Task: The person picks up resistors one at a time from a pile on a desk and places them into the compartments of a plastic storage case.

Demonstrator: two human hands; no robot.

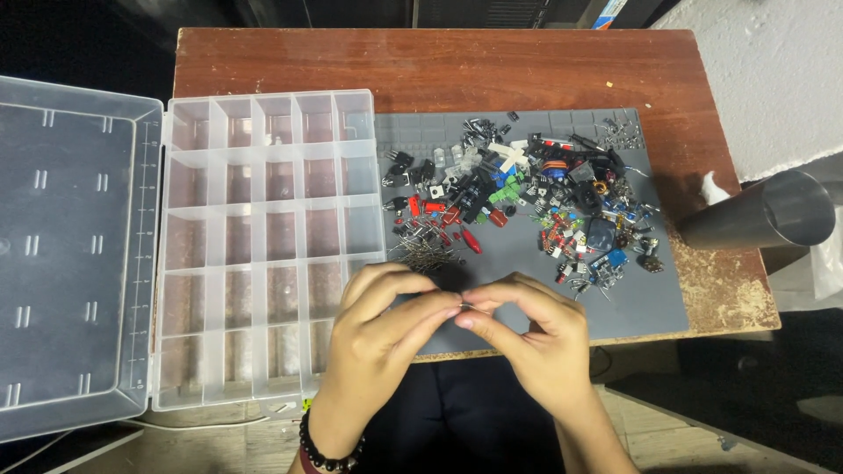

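Fingertips of the left hand [379, 329] and right hand [537, 338] meet in a pinch on a tiny wire-legged component [463, 306] – too small to identify – just above the near edge of the grey mat [641, 303]. Beyond lies the heap of mixed electronic parts [527, 197]; the clear compartment box [263, 246] sits open to the left, a metal cylinder [764, 215] right

Both hands are meeting over the desk's [457, 66] near edge — the left hand [373, 338] and right hand [540, 338] are pinching a tiny wire-like part [464, 305] between their fingers [439, 309]. A grey mat [641, 298] is lying beneath, carrying a heap of small electronic components [527, 197]. An open clear compartment box [268, 246] is sitting along the left edge — a metal cylinder [764, 215] is lying at the right edge.
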